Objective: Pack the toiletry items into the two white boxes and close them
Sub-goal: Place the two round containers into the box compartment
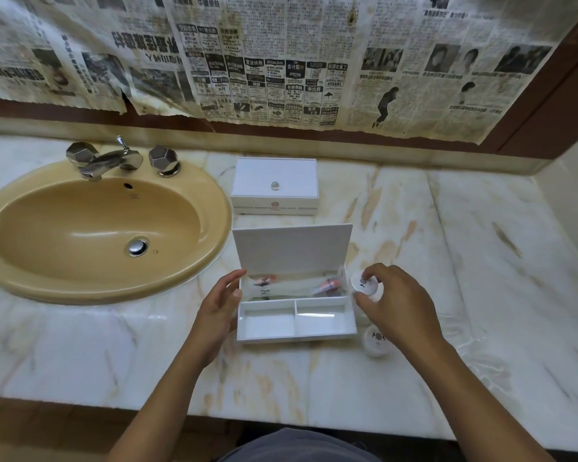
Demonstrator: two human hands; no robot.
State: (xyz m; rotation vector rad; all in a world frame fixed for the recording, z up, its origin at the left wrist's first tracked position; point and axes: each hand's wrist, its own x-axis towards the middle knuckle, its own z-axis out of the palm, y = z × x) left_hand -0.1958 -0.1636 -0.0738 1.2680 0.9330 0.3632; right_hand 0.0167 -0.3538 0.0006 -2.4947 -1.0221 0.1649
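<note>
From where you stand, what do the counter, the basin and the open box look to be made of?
The counter looks like polished marble: pale stone with tan veins and a glossy sheen. The basin seems to be glazed ceramic, mustard yellow and smooth. The open box looks like white plastic or acrylic, with flat stiff walls; I cannot tell which.

The setting was a bathroom vanity, probably in a hotel. An oval tan ceramic basin [94, 235] with a chrome faucet and faceted knobs [114, 160] was sunk into a veined cream marble countertop [447, 261]. Yellowed newspaper sheets [281, 61] covered the wall above. A closed white box with printed crest [274, 186] stood beside the basin.
</note>
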